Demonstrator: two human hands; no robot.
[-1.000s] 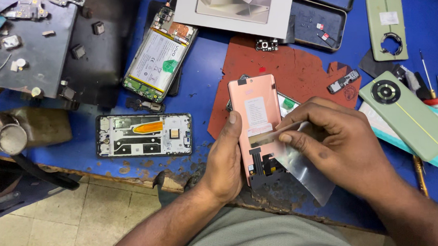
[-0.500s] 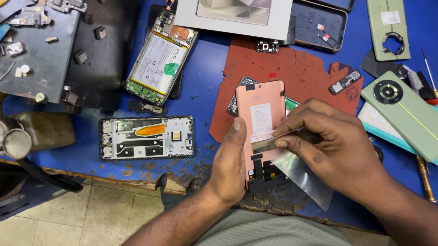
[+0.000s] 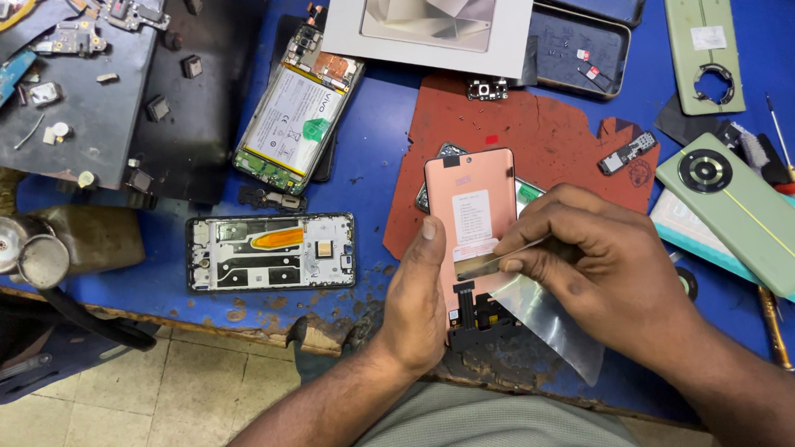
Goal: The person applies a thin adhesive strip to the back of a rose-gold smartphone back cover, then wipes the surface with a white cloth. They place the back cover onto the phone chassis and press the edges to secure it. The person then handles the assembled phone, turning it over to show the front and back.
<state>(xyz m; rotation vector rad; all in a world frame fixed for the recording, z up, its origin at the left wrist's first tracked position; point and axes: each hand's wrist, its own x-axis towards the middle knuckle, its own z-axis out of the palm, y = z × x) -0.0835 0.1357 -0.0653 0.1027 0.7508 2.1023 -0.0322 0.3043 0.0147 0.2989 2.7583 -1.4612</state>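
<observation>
My left hand (image 3: 416, 296) grips the left edge of a copper-coloured phone display panel (image 3: 470, 202), held back side up over the bench, with a black flex cable hanging at its lower end. My right hand (image 3: 601, 264) pinches a thin metal tool (image 3: 487, 262) laid across the panel's lower part. A clear plastic film (image 3: 549, 320) hangs under my right hand.
A red-brown mat (image 3: 555, 141) lies on the blue bench. An empty phone frame (image 3: 272, 251) is to the left, an opened phone with its battery (image 3: 296, 119) behind it. A white box (image 3: 432, 21), a dark tray (image 3: 577, 46) and green back covers (image 3: 746, 217) lie further off. The bench's front edge runs below my hands.
The display panel and both hands have shifted slightly. My right hand's tool still lies across the lower part of the panel.
</observation>
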